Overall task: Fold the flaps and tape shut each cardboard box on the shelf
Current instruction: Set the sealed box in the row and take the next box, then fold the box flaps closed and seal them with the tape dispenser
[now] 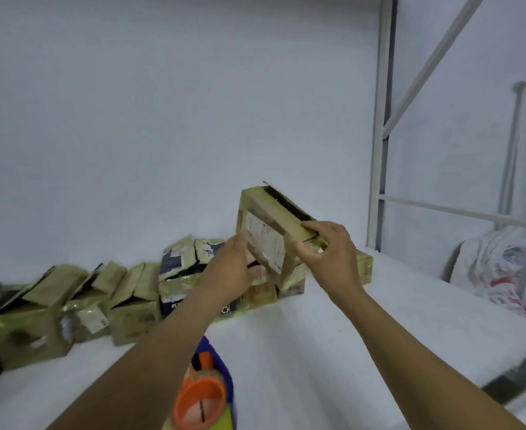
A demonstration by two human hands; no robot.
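Cardboard boxes [78, 308] with flaps up line the shelf's [317, 336] back edge, a tape dispenser [204, 395] near its front edge. Left hand [230, 271] and right hand [333, 256] grip one tilted box [265, 237] mid-row. Likely folding flaps; taping comes next.

Plain pale grey-white wall [162, 103] behind, evenly and softly lit. Smooth white shelf board [317, 336] below, running to the right. At right, pale grey metal rack upright [379, 119] with slanted brace [426, 69] and horizontal rail [457, 209]. Beyond the rail, crumpled white plastic bag with red print [497, 274].
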